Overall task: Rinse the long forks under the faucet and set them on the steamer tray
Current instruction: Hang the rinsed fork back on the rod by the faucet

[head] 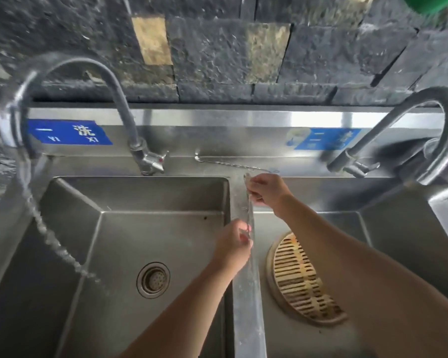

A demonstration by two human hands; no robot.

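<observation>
A long metal fork (249, 213), blurred, is held upright over the divider (247, 293) between the two sink basins. My right hand (268, 193) grips its upper end and my left hand (232, 245) grips its lower end. A second long fork (233, 164) lies flat on the back ledge, just beyond my right hand. The round bamboo steamer tray (301, 279) sits in the right basin, partly hidden by my right forearm. The left faucet (70, 64) arches to the far left, and its water stream (51, 240) falls into the left basin, well left of the forks.
The left basin (130, 228) has a round drain (153, 280) in its floor. A second faucet (424, 107) curves over the right basin. Blue labels are stuck on the steel backsplash (217, 135), below a dark stone wall.
</observation>
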